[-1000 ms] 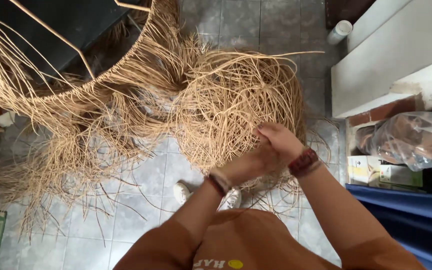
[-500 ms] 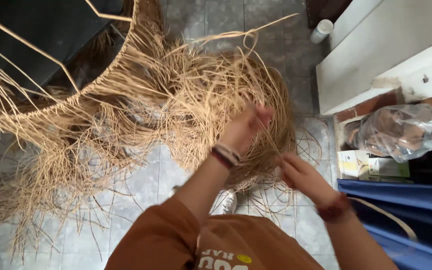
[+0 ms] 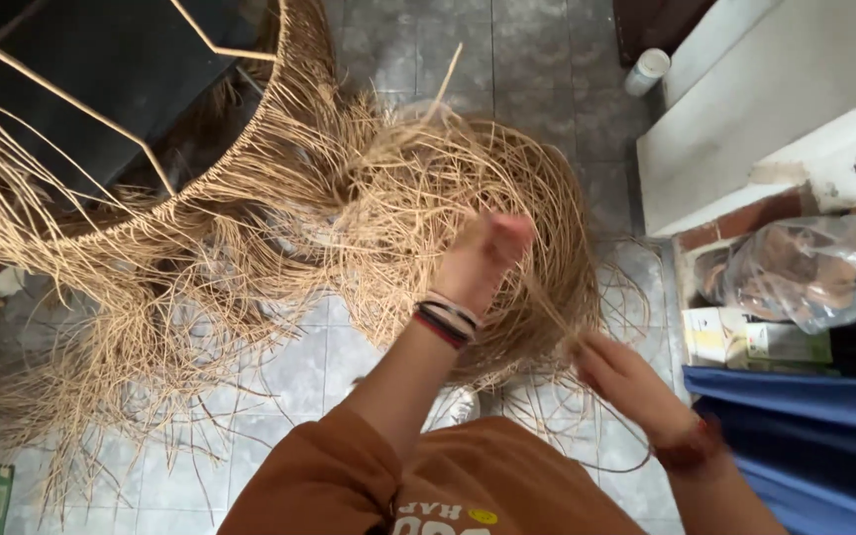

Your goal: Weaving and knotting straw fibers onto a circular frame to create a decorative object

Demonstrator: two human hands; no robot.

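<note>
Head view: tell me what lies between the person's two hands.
Head view: thin straw strands stretch from the left hand to the right hand, over the tangled bundle.

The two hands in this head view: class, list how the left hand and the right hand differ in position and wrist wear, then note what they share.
The left hand is raised higher, reaching into the fibre bundle; the right hand sits lower, at the bundle's edge. The left wrist wears several thin bands, light, black and red; the right wrist wears one dark reddish band. Both are bare, blurred, and touch the tan strands.
</note>
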